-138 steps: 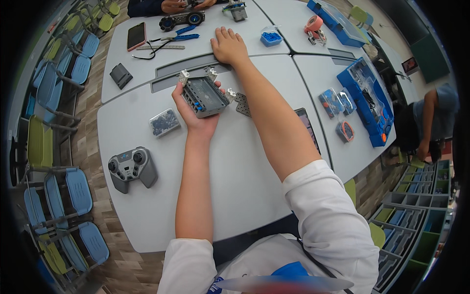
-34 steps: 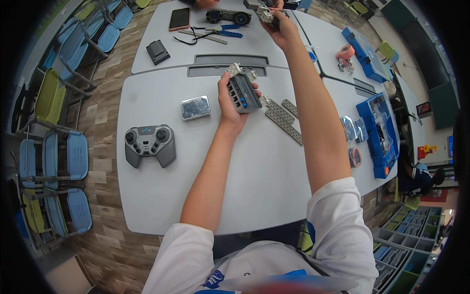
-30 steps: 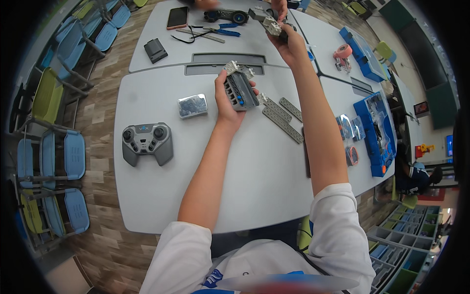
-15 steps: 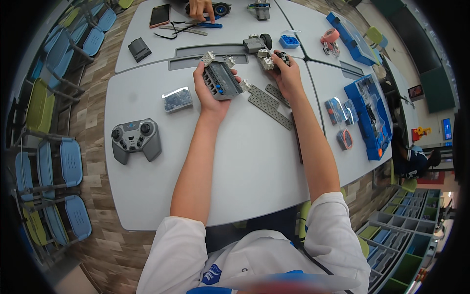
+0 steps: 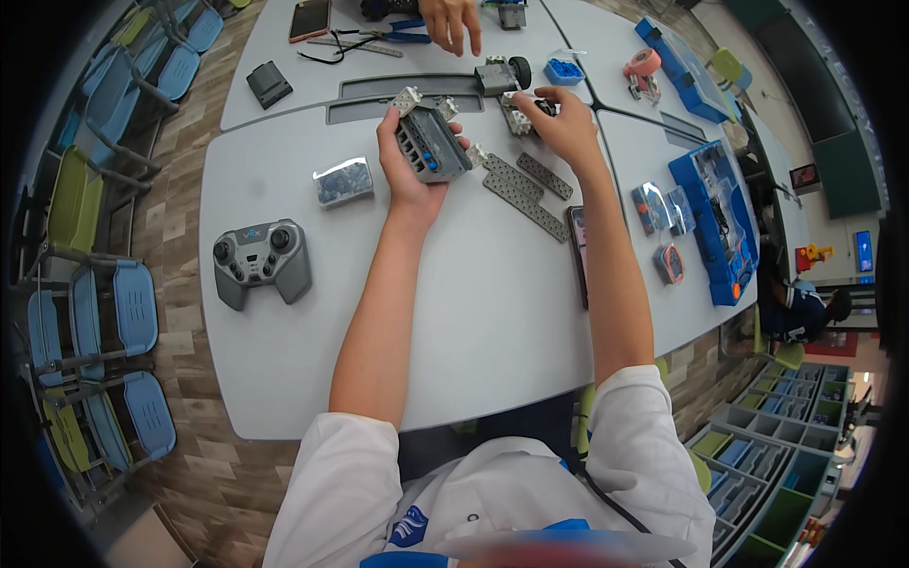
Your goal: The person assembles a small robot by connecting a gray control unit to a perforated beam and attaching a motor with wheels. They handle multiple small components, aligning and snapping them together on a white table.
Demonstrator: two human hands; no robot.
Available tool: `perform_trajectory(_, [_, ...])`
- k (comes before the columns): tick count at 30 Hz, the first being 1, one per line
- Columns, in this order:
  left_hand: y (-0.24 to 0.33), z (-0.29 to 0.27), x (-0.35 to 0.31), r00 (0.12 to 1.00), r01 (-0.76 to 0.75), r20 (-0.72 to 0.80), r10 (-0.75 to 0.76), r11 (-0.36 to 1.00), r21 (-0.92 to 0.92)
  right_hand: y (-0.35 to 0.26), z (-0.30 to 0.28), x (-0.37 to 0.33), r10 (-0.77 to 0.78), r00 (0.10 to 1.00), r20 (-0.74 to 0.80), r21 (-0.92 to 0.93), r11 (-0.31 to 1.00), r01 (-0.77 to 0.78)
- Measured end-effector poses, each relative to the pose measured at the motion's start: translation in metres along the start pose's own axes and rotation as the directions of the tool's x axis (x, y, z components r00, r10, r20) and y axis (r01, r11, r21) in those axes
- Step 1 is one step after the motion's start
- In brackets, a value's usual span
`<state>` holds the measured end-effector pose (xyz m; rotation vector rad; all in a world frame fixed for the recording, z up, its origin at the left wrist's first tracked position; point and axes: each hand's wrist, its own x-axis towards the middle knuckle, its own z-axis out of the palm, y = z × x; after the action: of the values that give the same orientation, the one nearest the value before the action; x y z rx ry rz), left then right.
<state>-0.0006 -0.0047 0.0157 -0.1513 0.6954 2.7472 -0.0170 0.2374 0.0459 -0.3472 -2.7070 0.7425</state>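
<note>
Grey rectangular block point(image 5: 431, 147), one, with blue pins along one face and pale connectors point(image 5: 407, 100) at its corners: upper centre of the frame, tilted, held above the table point(image 5: 473, 350) in the left hand point(image 5: 415, 192), thumb on one side, fingertips showing on the other. Wheeled assembly point(image 5: 493, 79), grey with a black wheel, to the right of the block; the right hand point(image 5: 566, 128) is at its nearer end, thumb and fingers bent over it, whether gripping or only touching cannot be told. Perforated grey strips point(image 5: 524, 194), lying just below that hand. Phone point(image 5: 579, 254), partly hidden by the right forearm. Clear box point(image 5: 343, 182) of small dark parts, left of the block. Game controller point(image 5: 262, 263), grey, two sticks, left of centre. Dark grey module point(image 5: 269, 85), upper left. Co-worker's hand point(image 5: 452, 24), top centre, fingers pointing down, near blue-handled pliers point(image 5: 405, 37). Small tub point(image 5: 564, 70) of blue pieces, upper right of centre. Blue case point(image 5: 718, 227), open, right side.
</note>
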Motion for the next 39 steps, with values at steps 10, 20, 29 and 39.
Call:
perform_trajectory(10, [0.002, -0.002, 0.0, 1.0, -0.007, 0.008, 0.007, 0.999, 0.037, -0.002, 0.002, -0.01, -0.154, 0.986, 0.065, 0.016, 0.988, 0.153])
perform_trajectory(20, [0.002, 0.0, 0.0, 1.0, 0.0, 0.009, 0.0, 1.0, 0.015, 0.006, 0.001, -0.019, -0.206, 0.978, 0.029, 0.082, 0.976, 0.203])
perform_trajectory(29, [0.002, 0.002, -0.002, 1.0, -0.001, -0.015, 0.002, 0.999, 0.038, -0.002, -0.005, -0.028, -0.182, 0.983, 0.005, 0.027, 0.983, 0.182])
perform_trajectory(39, [0.002, 0.001, -0.002, 1.0, -0.001, 0.01, 0.0, 0.999, 0.053, -0.003, -0.006, -0.047, -0.083, 0.995, -0.055, 0.181, 0.979, 0.092])
